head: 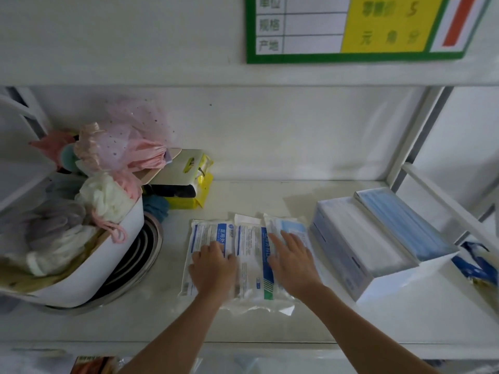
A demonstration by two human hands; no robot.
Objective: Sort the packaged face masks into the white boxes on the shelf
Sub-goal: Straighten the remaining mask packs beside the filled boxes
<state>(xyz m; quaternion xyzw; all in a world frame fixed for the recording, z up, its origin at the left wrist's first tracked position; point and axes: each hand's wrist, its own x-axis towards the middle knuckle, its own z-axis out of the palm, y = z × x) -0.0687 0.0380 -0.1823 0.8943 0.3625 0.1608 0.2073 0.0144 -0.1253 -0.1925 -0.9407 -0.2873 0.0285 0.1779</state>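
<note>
Three mask packets [251,255] lie side by side on the shelf [297,327]. Right of them stand two open white boxes [359,247]. One round white tub [89,271] sits to their left.

This looks like a small shop or its stockroom, seen at a white metal shelf [270,327] of the kind used for goods. Above and beyond the hands, on the front edge of the upper shelf board, sits a green-bordered price tag [351,28] with printed fields and a yellow price panel. Under the left hand [213,268] and right hand [293,265] lie sealed face mask packets [251,255], retail-wrapped. Just right of the right hand stand two open boxes of masks [378,238]. Left of the left hand, a white bin [108,265] holds bath puffs and hair accessories, with yellow packaged goods [194,184] behind it.
</note>
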